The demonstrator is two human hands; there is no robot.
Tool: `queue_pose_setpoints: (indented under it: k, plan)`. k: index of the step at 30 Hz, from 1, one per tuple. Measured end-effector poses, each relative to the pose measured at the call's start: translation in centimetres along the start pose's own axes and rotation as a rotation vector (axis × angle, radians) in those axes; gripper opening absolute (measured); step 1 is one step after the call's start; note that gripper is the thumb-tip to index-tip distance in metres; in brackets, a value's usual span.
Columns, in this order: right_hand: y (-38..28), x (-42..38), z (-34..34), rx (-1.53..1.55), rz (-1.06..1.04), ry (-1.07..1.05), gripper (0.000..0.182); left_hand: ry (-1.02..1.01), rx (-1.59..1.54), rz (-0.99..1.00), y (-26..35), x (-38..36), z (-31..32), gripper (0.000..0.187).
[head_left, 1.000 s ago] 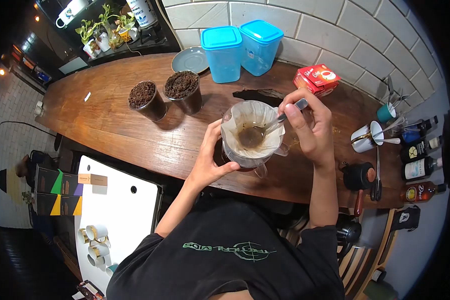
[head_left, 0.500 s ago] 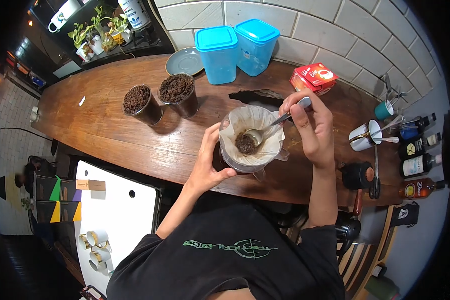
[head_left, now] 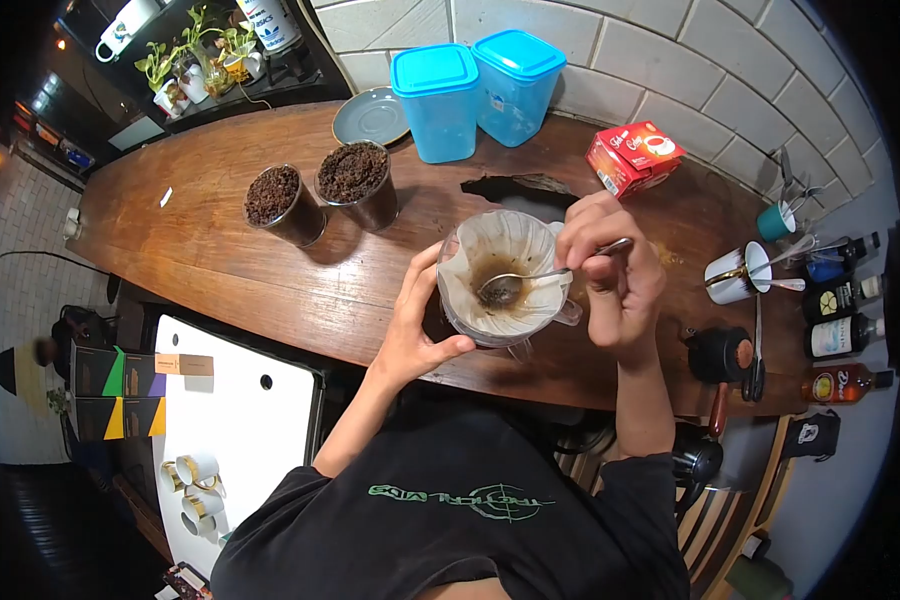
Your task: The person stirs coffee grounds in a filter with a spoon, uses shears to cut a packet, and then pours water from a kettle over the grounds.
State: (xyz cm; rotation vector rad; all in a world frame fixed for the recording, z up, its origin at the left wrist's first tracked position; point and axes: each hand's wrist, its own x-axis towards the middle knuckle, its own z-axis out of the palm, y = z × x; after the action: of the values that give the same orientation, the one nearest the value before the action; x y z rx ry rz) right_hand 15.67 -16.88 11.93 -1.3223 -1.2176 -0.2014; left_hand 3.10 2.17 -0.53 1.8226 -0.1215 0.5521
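A clear coffee dripper (head_left: 490, 338) lined with a white paper filter (head_left: 515, 232) stands near the front edge of the wooden counter. My left hand (head_left: 410, 325) curves around its left side, thumb toward the front. Between the fingers of my right hand (head_left: 615, 265) is a metal spoon (head_left: 535, 275), its bowl down inside the filter. Dark brown wet grounds stain the filter's wall and lie around the spoon bowl. What stands under the dripper is mostly hidden.
Two glasses, a left glass (head_left: 305, 225) and a right glass (head_left: 378, 212), hold dark brown crumbs. Behind them are a grey saucer (head_left: 372, 117), two blue-lidded containers (head_left: 445, 115) and a red box (head_left: 634, 160). Mugs with utensils (head_left: 730, 278), bottles (head_left: 835, 335) and a black pot (head_left: 718, 352) line the right.
My right hand has tilted lower and turned, bringing the spoon handle flatter. The spoon bowl is deeper in the filter, and the clump of grounds looks smaller. My left hand stays put.
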Motion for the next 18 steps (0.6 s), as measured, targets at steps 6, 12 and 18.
queue_pose_setpoints:
  k: [6,12,18]
  plan:
    - [-0.21,0.03,-0.18,-0.196,-0.029,-0.068,0.011,0.020,-0.030,-0.046,0.46,-0.22,0.01,0.094]
    - [-0.35,-0.08,-0.14,-0.243,-0.123,0.007,0.008,0.019,-0.007,-0.061,0.21,-0.28,0.01,0.095]
    - [-0.50,-0.11,-0.08,-0.326,-0.124,-0.014,0.010,0.025,-0.014,-0.056,0.38,-0.29,-0.01,0.095]
